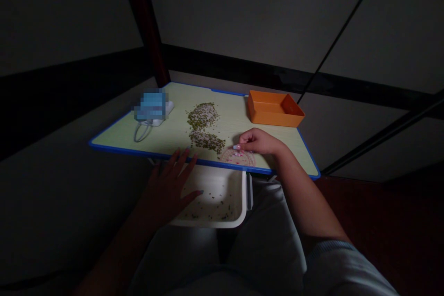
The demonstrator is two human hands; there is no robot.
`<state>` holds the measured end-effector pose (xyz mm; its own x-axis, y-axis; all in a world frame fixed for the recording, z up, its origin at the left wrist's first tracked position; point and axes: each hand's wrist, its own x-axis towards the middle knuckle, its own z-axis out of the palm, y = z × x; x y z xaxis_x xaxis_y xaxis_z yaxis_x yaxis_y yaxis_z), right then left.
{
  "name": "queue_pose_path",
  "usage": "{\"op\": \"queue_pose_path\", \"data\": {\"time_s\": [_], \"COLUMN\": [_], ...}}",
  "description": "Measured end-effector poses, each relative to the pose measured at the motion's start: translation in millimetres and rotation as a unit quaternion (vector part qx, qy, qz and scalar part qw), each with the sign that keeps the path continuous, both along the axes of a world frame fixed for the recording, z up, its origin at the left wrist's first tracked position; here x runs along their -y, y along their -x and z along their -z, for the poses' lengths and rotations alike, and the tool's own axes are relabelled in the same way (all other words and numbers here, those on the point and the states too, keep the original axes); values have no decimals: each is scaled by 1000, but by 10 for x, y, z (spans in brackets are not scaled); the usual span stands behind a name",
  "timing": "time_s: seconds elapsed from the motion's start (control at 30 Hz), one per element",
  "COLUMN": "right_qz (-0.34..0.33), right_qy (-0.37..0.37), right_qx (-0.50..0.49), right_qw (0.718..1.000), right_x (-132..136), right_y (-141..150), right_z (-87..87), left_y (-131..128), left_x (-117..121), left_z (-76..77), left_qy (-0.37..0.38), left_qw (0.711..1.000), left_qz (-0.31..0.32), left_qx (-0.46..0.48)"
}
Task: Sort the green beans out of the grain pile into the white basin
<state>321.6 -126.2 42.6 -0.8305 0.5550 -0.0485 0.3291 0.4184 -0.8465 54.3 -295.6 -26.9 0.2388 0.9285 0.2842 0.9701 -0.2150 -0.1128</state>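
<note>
Two heaps of small green and pale bits, like beans or grains, lie on the table: a larger far heap (203, 115) and a smaller near heap (207, 140). My right hand (257, 141) is over the table just right of the near heap, its fingers curled in a pinch; what is between the fingertips, if anything, is too small to make out. Below it a round pink printed pattern (239, 159) shows on the tabletop. My left hand (173, 180) is spread, fingertips at the table's front edge, over a white bin (215, 224) with several dark bits inside.
An orange open box (275, 118) stands at the table's (229, 101) back right. At the left is a pixelated blue item (152, 105) on a white object with a looped cable (140, 134). A blue rim edges the table, and walls stand close behind it.
</note>
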Motion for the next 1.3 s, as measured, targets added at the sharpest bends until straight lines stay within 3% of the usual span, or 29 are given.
{"op": "queue_pose_path", "data": {"time_s": [0.4,0.7,1.0,1.3], "right_qz": [28,67,149,154], "right_qy": [-59,-74,-84,-57], "right_qx": [8,19,59,-22], "right_qw": [998,995,984,986], "right_x": [62,7,-86,-88], "right_y": [113,-11,-165,-215], "right_z": [40,8,-32,-55], "left_y": [22,34,37,31], "left_x": [-6,-11,-18,-14], "left_z": [24,43,31,23], "left_qy": [-10,-14,-5,-7], "left_qw": [1000,1000,1000,1000], "left_qz": [9,8,4,2], "left_qx": [-4,-7,-11,-14]}}
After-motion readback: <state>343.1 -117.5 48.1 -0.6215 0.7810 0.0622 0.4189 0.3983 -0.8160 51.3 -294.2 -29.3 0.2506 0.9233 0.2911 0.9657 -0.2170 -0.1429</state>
